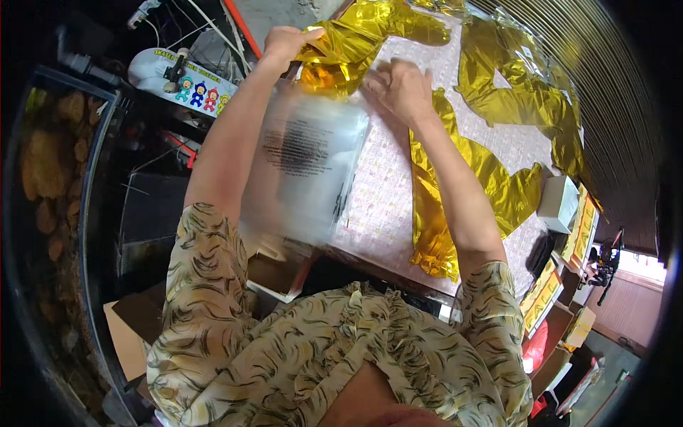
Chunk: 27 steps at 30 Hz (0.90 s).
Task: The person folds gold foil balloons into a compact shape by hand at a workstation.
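Note:
My left hand (286,45) is closed at the edge of a flat gold foil balloon (334,53), with thumb and fingers pressed on the shiny sheet. Just below it lies a clear plastic bag (306,171) printed with dark text, its outline smeared by motion. The lower end of the foil overlaps the bag's upper edge. My right hand (404,87) hovers to the right of that foil, its fingers bent and blurred. Under my right forearm another gold foil balloon (491,171) is spread on the patterned tabletop (380,192).
More gold foil (526,78) lies at the far right of the table, beside a ribbed shutter (612,92). A white box (559,203) stands at the right edge. On the left are a glass tank (64,178) and a sticker-covered white board (181,80).

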### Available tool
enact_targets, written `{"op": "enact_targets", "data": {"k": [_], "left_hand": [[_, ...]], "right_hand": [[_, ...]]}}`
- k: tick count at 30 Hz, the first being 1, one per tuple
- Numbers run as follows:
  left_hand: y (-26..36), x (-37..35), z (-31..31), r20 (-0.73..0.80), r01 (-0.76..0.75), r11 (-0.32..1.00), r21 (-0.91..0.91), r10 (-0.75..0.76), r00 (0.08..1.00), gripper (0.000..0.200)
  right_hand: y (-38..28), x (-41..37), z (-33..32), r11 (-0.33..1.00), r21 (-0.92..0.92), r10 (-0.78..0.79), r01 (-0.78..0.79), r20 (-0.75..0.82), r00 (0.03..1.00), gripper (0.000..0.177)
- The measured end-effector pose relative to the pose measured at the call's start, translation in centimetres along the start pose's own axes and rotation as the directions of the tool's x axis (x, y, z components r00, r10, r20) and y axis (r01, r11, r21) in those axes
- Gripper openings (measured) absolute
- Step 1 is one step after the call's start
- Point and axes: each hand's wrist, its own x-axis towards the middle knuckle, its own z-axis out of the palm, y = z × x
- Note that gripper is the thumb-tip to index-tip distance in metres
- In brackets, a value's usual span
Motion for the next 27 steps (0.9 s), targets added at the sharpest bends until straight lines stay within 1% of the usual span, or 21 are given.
{"op": "enact_targets", "data": {"k": [1, 2, 3, 5, 6, 7, 9, 10, 11, 13, 14, 15, 16, 17, 18, 19, 20, 21, 23, 25, 27], "left_hand": [[0.1, -0.3, 0.3, -0.010, -0.019, 1.000, 0.014, 0.019, 1.000, 0.049], [0.1, -0.3, 0.5, -0.014, -0.027, 0.998, 0.064, 0.028, 0.999, 0.054], [0.1, -0.2, 0.9, -0.016, -0.029, 0.998, 0.063, 0.030, 0.999, 0.054], [0.3, -0.6, 1.5, -0.045, -0.052, 0.994, 0.094, 0.056, 0.997, 0.057], [0.6, -0.7, 1.6, -0.038, -0.049, 0.994, 0.101, 0.053, 0.998, 0.063], [0.9, -0.9, 1.9, -0.042, -0.053, 0.994, 0.100, 0.057, 0.997, 0.063], [2.6, -2.2, 2.5, -0.092, -0.085, 0.942, 0.325, 0.121, 0.988, 0.070], [3.2, -2.5, 2.8, -0.081, -0.108, 0.925, 0.364, 0.147, 0.986, 0.077], [3.8, -2.9, 3.0, -0.082, -0.109, 0.925, 0.364, 0.148, 0.986, 0.077], [5.2, -3.7, 3.2, -0.072, -0.101, 0.888, 0.449, 0.148, 0.986, 0.068], [4.9, -3.5, 3.4, -0.084, -0.130, 0.893, 0.431, 0.183, 0.980, 0.066], [3.9, -2.9, 3.3, -0.089, -0.129, 0.894, 0.429, 0.184, 0.979, 0.066], [3.0, -2.2, 3.1, -0.055, -0.097, 0.950, 0.296, 0.119, 0.991, 0.061], [2.4, -1.7, 2.9, -0.009, -0.057, 0.986, 0.158, 0.059, 0.998, 0.056], [2.7, -2.2, 2.5, -0.006, -0.058, 0.986, 0.155, 0.060, 0.998, 0.056], [2.8, -2.8, 2.1, 0.115, 0.010, 1.000, 0.018, -0.012, 0.993, 0.049], [2.9, -3.3, 1.6, 0.242, 0.094, 0.989, -0.110, -0.065, 0.968, 0.044], [2.9, -3.7, 1.3, 0.243, 0.095, 0.989, -0.113, -0.065, 0.968, 0.044], [2.7, -4.5, 0.7, 0.404, 0.105, 0.973, -0.205, -0.014, 0.915, 0.040], [2.7, -4.4, 0.3, 0.391, 0.107, 0.986, -0.127, -0.050, 0.919, 0.033], [3.7, -5.1, 0.5, 0.266, 0.041, 0.998, 0.056, -0.054, 0.962, 0.029]], "right_hand": [[0.2, 0.5, 0.3, 0.994, 0.015, -0.100, 0.106, -0.217, 0.971, 0.041], [-0.2, 1.5, -0.4, 0.974, 0.186, -0.081, 0.131, -0.253, 0.964, 0.046], [-0.5, 2.3, 0.0, 0.974, 0.185, -0.084, 0.133, -0.255, 0.963, 0.046], [-2.0, 3.4, 0.8, 0.863, 0.498, 0.002, 0.092, -0.184, 0.983, 0.056], [-2.8, 3.8, 1.0, 0.821, 0.570, 0.074, 0.030, -0.158, 0.985, 0.063], [-3.3, 4.0, 1.0, 0.822, 0.568, 0.069, 0.035, -0.161, 0.984, 0.063], [-4.7, 4.0, 0.0, 0.865, 0.501, 0.067, -0.017, -0.082, 0.994, 0.062], [-5.2, 4.3, -0.1, 0.903, 0.423, 0.105, -0.074, -0.050, 0.993, 0.054], [-4.8, 4.7, 0.5, 0.904, 0.422, 0.104, -0.073, -0.051, 0.993, 0.054], [-3.4, 5.4, 2.6, 0.894, 0.443, 0.130, -0.065, -0.119, 0.984, 0.040], [-3.0, 5.6, 2.9, 0.895, 0.441, 0.125, -0.060, -0.121, 0.985, 0.040], [-2.6, 5.8, 3.2, 0.829, 0.546, 0.209, -0.117, -0.108, 0.972, 0.030], [-2.1, 5.9, 3.5, 0.747, 0.642, 0.290, -0.171, -0.083, 0.953, 0.021], [-1.2, 6.3, 4.3, 0.749, 0.640, 0.290, -0.171, -0.084, 0.953, 0.021], [-0.2, 6.8, 5.3, 0.602, 0.776, 0.353, -0.188, -0.048, 0.934, 0.015], [0.8, 7.1, 6.2, 0.432, 0.881, 0.408, -0.194, 0.001, 0.913, 0.010], [0.6, 7.0, 5.8, 0.397, 0.904, 0.418, -0.160, -0.022, 0.908, 0.010], [0.7, 6.8, 5.2, 0.399, 0.902, 0.418, -0.162, -0.022, 0.908, 0.010], [0.8, 6.3, 4.2, 0.424, 0.873, 0.456, -0.242, 0.026, 0.890, 0.015], [0.7, 6.3, 3.7, 0.412, 0.888, 0.453, -0.205, -0.004, 0.892, 0.018], [0.9, 6.5, 4.1, 0.402, 0.901, 0.449, -0.165, -0.037, 0.893, 0.021]]}}
